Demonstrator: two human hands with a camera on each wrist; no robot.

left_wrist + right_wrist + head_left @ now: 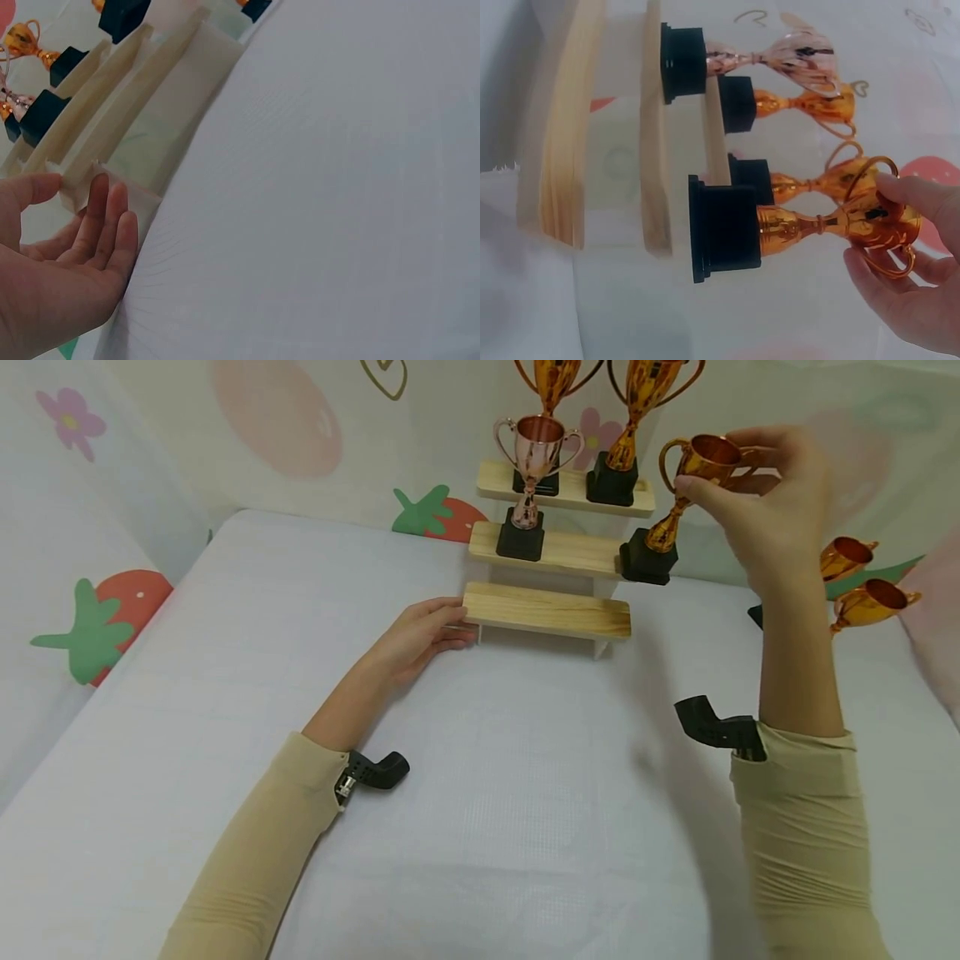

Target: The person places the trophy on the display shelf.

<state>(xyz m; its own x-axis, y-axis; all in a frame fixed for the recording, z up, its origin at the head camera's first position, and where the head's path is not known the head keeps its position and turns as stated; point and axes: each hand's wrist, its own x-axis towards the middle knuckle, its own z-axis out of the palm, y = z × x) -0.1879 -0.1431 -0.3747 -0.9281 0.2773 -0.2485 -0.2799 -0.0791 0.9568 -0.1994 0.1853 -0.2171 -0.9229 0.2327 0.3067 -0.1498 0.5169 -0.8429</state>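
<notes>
My right hand (783,502) grips a gold trophy cup (708,458) by its bowl, thumb on the near side. The trophy leans, its black base (726,229) close to the right end of the middle shelf; whether they touch I cannot tell. With thumb and fingers, my left hand (416,639) holds the left end of the lowest shelf (547,610) of a three-tier wooden stand. In the left wrist view the thumb is against the shelf edge and the fingers (97,199) are curled by its end support. A rose-gold trophy (528,468) stands on the middle shelf's left part.
Two gold trophies, one on the left (555,385) and one on the right (628,427), stand on the top shelf. Two more gold cups (873,602) show beyond my right forearm, partly hidden by it. A white cloth (480,810) covers the table; a printed curtain hangs behind.
</notes>
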